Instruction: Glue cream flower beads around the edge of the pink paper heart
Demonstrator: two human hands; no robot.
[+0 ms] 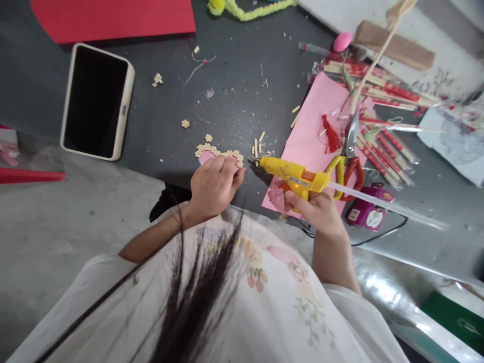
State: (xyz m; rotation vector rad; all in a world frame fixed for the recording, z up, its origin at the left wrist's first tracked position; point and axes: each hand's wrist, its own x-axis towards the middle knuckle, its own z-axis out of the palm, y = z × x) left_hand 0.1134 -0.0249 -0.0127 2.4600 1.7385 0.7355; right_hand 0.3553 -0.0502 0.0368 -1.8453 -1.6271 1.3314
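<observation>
My right hand (321,212) is wrapped round the handle of a yellow hot glue gun (283,169), with a long clear glue stick (381,201) out of its back. An orange light glows on its side, and the nozzle points left toward my left hand. Under the bent fingers of my left hand (215,181) is a pink paper piece (206,157), held against the table edge. Small pale wooden flower-like clusters (207,149) line its far rim. The near part is hidden by my hand. Short wooden stick pieces (256,147) lie beside the nozzle.
Pink paper (302,136) lies under the gun, with scissors (350,146) and a red tassel (331,135). A purple power socket (370,206), wrapped chopsticks (393,91), a white-cased tablet (96,101), red card (117,20) and loose clusters (185,123) surround my hands.
</observation>
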